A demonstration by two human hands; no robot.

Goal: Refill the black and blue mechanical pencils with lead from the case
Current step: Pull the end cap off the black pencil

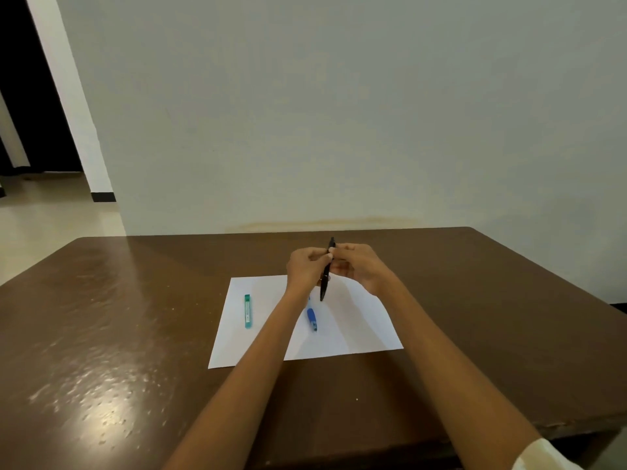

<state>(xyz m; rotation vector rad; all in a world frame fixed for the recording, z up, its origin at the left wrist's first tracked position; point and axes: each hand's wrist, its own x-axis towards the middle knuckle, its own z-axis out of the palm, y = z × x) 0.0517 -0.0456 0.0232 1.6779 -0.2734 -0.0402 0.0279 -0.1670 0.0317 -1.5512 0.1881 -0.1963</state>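
Note:
The black mechanical pencil [325, 283] is held nearly upright above the white sheet of paper [353, 330], tip pointing down. My left hand [305, 269] grips its barrel, and my right hand [359, 266] pinches its upper end. The blue mechanical pencil [311, 318] lies on the paper just below my hands, partly hidden by my left forearm. The green lead case [248, 311] lies flat on the left part of the paper, apart from both hands.
The paper lies on a glossy brown table [118, 334] pushed against a pale wall [339, 113]. The table's right edge and near-right corner [576, 425] are in view. An open doorway and floor lie at the far left.

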